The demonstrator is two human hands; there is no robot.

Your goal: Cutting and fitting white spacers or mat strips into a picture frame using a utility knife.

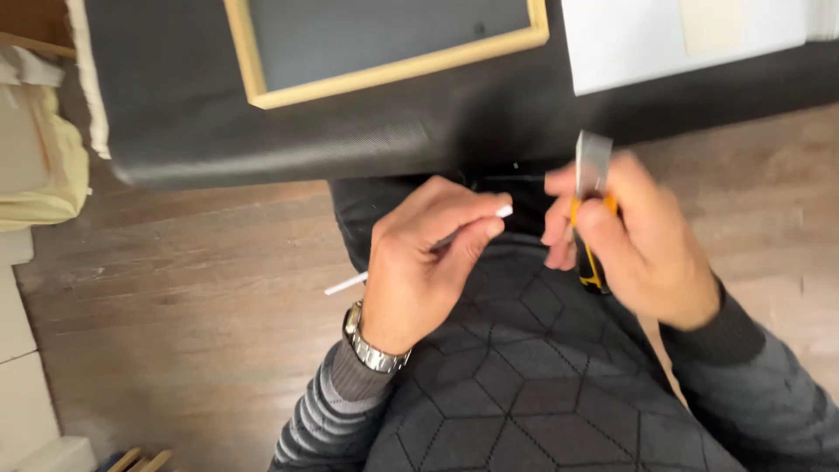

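My left hand (428, 262) pinches a thin white stick (345, 284) that runs from below my wrist up to my fingertips, its tip showing near my thumb. A metal watch sits on that wrist. My right hand (642, 240) grips a utility knife (592, 188) with a yellow and black handle, its wide grey blade pointing up. The knife is a short way right of the stick's tip, not touching it. Both hands are held above my lap, over a dark patterned sweater.
A black fabric-covered surface (175, 131) lies ahead, bearing a wooden frame (393, 74) around a dark panel and a white sheet (629, 52). Wood floor lies on both sides. Cream cloth (39, 166) and white boxes (22, 385) are at the left.
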